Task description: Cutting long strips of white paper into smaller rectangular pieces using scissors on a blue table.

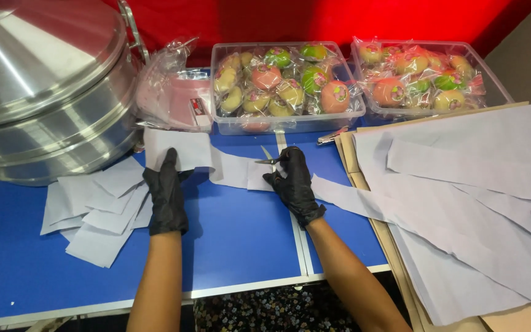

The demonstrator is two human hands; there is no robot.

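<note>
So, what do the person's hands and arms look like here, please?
Both hands wear thin black gloves: the left hand and the right hand. The gloves fit tightly, look slightly shiny, and end at the wrists with a rolled cuff. Above the cuffs the forearms are bare, with no sleeves, watch or jewellery visible.

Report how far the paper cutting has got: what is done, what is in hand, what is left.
Done: a pile of cut white paper pieces lies on the blue table. In hand: the left hand holds one end of a paper strip while the right hand works scissors across it. Left: large uncut sheets are stacked on the right.
</note>
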